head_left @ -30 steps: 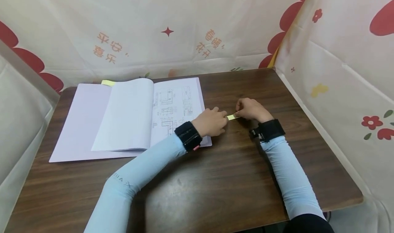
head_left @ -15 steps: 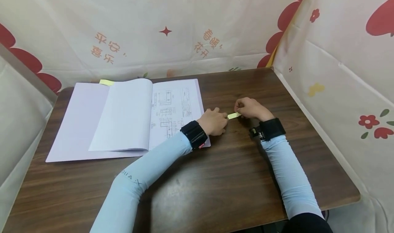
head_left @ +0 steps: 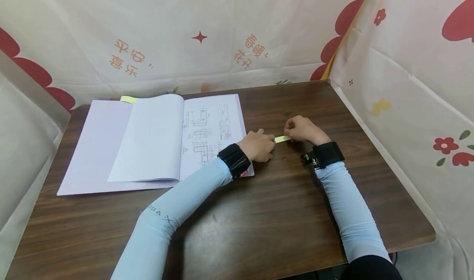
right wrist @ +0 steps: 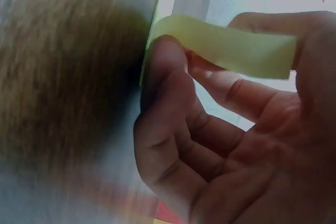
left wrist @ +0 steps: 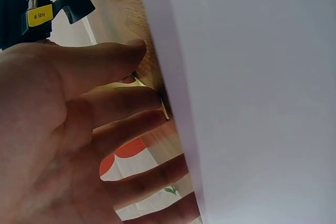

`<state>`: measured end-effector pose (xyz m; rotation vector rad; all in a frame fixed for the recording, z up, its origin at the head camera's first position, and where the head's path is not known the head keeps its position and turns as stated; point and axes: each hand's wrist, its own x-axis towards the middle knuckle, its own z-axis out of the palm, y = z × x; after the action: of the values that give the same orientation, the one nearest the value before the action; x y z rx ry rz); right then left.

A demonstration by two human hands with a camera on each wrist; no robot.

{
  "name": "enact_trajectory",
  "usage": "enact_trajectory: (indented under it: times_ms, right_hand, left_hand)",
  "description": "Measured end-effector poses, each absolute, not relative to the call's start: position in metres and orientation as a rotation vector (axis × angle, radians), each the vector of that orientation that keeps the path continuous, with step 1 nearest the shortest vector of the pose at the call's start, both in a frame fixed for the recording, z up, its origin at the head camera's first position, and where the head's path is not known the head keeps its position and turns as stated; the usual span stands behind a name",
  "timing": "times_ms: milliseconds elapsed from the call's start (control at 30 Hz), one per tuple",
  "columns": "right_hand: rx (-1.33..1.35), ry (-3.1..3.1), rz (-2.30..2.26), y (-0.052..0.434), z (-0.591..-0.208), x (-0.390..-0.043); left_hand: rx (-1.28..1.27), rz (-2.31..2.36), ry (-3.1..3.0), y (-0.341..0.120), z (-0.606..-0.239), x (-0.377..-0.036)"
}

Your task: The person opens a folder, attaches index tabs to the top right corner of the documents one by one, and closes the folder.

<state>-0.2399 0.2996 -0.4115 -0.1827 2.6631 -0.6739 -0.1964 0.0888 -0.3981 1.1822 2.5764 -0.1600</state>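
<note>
A narrow yellow sticky-note strip (head_left: 282, 139) lies low over the table to the right of the open folder, between both hands. My right hand (head_left: 303, 130) pinches its right end with curled fingers. In the right wrist view a yellow flap (right wrist: 231, 48) curves up over the fingertips, away from the flat strip under them. My left hand (head_left: 257, 146) touches the strip's left end. In the left wrist view its fingers (left wrist: 126, 103) are spread and fairly straight, fingertips right at the strip's edge, with the thumb apart from the index finger.
A pale lilac folder (head_left: 89, 156) lies open at the left of the brown wooden table (head_left: 229, 230). Its white pages (head_left: 148, 144) include a sheet of technical drawings (head_left: 207, 128). A yellow tab (head_left: 128, 99) sticks out at its top. Printed curtains (head_left: 218, 8) stand behind and at the sides.
The left forearm has shifted a little to the right. Both hands stay at the ends of the yellow strip, and slightly more of it shows between them. The folder lies as before.
</note>
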Motion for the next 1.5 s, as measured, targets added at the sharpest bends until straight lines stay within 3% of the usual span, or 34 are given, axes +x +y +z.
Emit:
enact_trajectory:
  times_ms: [1067, 1500]
  right_hand:
    - [-0.078, 2.599, -0.738, 0.316, -0.41, -0.242]
    - [-0.006, 2.854, -0.747, 0.35, -0.393, -0.238]
  left_hand:
    - [1.151, -0.142, 2.567, 0.092, -0.396, -0.195]
    - [1.14, -0.13, 2.553, 0.093, -0.392, -0.195]
